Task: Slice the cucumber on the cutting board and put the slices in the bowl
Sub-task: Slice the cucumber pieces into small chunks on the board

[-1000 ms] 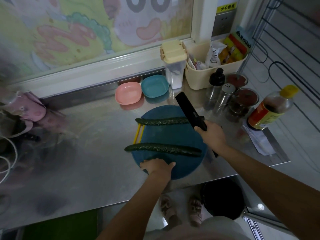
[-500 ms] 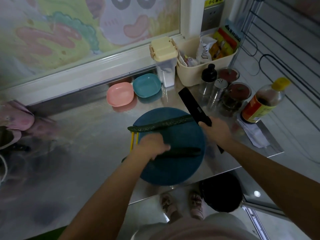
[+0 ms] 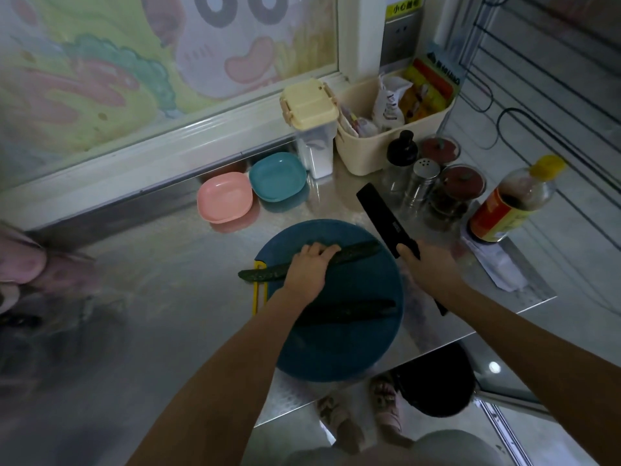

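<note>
Fingers of the left hand [image 3: 307, 269] curl over the far cucumber [image 3: 356, 252] on the round blue cutting board [image 3: 336, 351], a second cucumber [image 3: 353, 311] lies nearer, the right hand [image 3: 428, 269] grips a black knife [image 3: 381, 218] at the board's right edge, and a pink bowl [image 3: 224, 196] and a teal bowl [image 3: 277, 176] sit behind on the table [image 3: 151, 314].

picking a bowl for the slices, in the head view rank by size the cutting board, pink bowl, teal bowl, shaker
1. cutting board, clearly largest.
2. pink bowl and teal bowl, about alike, so unranked.
3. shaker, smallest.
</note>
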